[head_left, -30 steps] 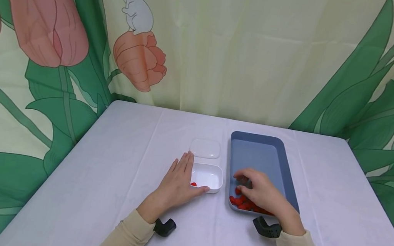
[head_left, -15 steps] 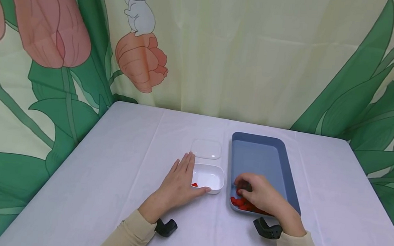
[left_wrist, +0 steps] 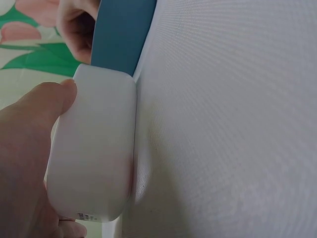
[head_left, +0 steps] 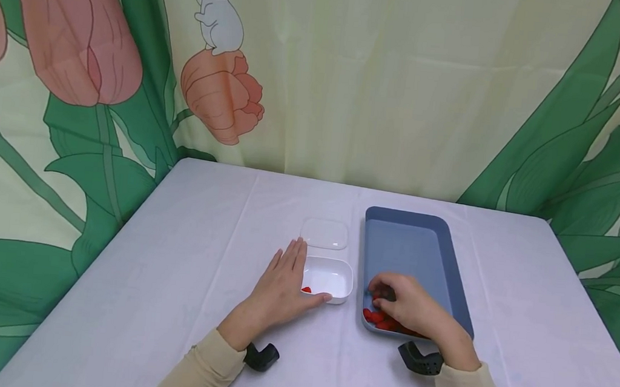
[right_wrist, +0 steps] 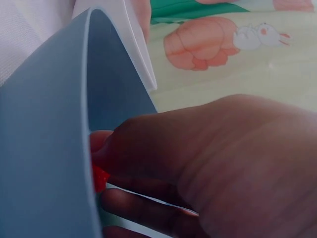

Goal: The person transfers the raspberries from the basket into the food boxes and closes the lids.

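Observation:
My left hand (head_left: pixel 279 286) lies with straight fingers along the left side of a small white box (head_left: pixel 338 279). Its thumb (left_wrist: pixel 67 96) rests on the box's near rim. A small red piece (head_left: pixel 306 290) lies inside the box, near its front left. My right hand (head_left: pixel 409 301) reaches into the near left part of a blue-grey tray (head_left: pixel 456 278). Its thumb and fingers pinch a small red piece (right_wrist: pixel 100 179), mostly hidden by the thumb. Several more red pieces (head_left: pixel 384 322) lie along the tray's near edge, partly under this hand; their exact kind is unclear.
A clear lid (head_left: pixel 324 234) lies flat just behind the white box. The tray stands to the box's right, a narrow gap between them. White cloth (head_left: pixel 187 226) covers the table, and a printed curtain (head_left: pixel 373 89) hangs behind its far edge.
My right hand's fingers have come closer together, around a red piece in the tray, and the hand has lowered slightly. The left hand stays against the box.

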The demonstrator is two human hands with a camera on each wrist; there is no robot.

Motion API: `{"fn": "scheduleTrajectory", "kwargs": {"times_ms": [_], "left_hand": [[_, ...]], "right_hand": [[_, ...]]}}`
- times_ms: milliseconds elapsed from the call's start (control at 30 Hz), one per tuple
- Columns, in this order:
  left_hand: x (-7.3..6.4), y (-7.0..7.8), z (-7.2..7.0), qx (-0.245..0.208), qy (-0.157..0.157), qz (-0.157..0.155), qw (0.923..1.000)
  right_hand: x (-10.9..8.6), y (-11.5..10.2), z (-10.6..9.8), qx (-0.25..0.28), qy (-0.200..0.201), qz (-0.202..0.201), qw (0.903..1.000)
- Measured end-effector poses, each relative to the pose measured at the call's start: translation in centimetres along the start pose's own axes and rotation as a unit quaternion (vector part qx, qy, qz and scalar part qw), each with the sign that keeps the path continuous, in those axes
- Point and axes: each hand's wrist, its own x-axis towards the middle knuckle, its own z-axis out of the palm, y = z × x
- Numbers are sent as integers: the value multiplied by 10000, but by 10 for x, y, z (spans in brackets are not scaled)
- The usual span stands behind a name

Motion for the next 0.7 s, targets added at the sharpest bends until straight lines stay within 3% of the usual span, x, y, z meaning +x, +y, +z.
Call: {"fn": "scheduleTrajectory", "kwargs": {"times_ms": [233,700], "left_hand": [[-1,2,-1,-8,22,33,10000],[0,2,-1,-27,-58,-20,10000]], "right_hand": [[-1,0,-2,-10,-16,-14,10000],[1,-1,-4,-199,469,38,9987]]}}
